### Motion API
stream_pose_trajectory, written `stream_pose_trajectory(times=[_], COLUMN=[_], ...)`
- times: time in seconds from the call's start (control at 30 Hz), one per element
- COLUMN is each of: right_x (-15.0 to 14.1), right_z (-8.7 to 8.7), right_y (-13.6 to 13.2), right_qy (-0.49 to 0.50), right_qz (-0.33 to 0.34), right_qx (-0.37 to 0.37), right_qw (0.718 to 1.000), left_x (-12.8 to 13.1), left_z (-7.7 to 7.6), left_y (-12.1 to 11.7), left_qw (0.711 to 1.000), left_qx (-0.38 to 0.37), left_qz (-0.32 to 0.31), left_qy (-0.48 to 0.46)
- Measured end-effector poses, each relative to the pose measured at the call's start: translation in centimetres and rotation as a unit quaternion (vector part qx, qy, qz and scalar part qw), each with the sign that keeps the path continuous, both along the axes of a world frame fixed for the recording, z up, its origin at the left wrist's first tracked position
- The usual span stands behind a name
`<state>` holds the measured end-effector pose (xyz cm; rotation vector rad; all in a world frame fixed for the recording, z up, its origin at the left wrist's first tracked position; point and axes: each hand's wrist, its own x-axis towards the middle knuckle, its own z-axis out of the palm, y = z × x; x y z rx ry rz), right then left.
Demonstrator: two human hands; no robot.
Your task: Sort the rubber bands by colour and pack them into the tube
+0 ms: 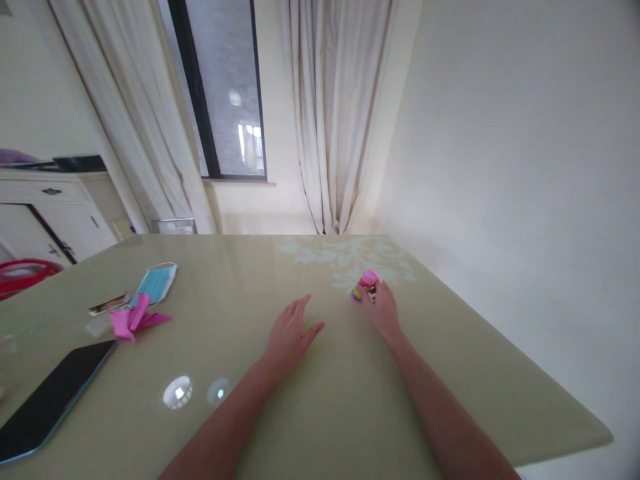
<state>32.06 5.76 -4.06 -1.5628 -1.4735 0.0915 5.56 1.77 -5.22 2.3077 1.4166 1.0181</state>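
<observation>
My right hand (384, 307) is closed around a small pink-and-red object (369, 277) near the far right part of the table. Its exact kind is too small and partly covered to make out. Beside my fingertips shows a yellow, blue and pink bit (357, 293); I cannot tell whether it belongs to the same object. To the left, my left hand (289, 337) is over the middle of the table with its thumb and fingers apart, holding nothing. Whether it touches the surface is unclear.
The glossy pale green table (320, 413) ends at the wall on the right. Left of my hands lie a pink folded piece (133, 320), a blue face mask (156, 283), a narrow brown packet (108, 304) and a dark tablet-like slab (55, 397). Curtains (337, 113) hang behind.
</observation>
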Motion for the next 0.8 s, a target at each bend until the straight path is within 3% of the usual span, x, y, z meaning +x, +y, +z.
stream_pose_trajectory(times=[0.1, 0.2, 0.5, 0.63, 0.8], right_x=[4.0, 5.5, 4.9, 4.9, 2.4], right_z=[0.0, -0.4, -1.9, -1.9, -0.4], right_y=[1.0, 1.6, 2.8, 2.5, 0.7], right_qy=[-0.021, -0.029, -0.03, -0.029, -0.056], right_qz=[-0.049, -0.072, -0.105, -0.126, -0.135], right_qx=[0.007, -0.002, -0.021, -0.017, 0.096], right_qw=[0.999, 0.997, 0.994, 0.991, 0.985], left_x=[0.0, 0.1, 0.1, 0.2, 0.4], left_z=[-0.3, -0.6, -0.8, -0.5, 0.3], left_y=[0.1, 0.2, 0.3, 0.3, 0.0], left_qw=[1.0, 1.0, 0.998, 0.998, 0.998], left_qx=[0.002, -0.005, -0.02, -0.022, -0.015], left_qz=[-0.009, -0.016, -0.018, -0.013, -0.011], left_qy=[0.001, 0.013, 0.05, 0.054, 0.055])
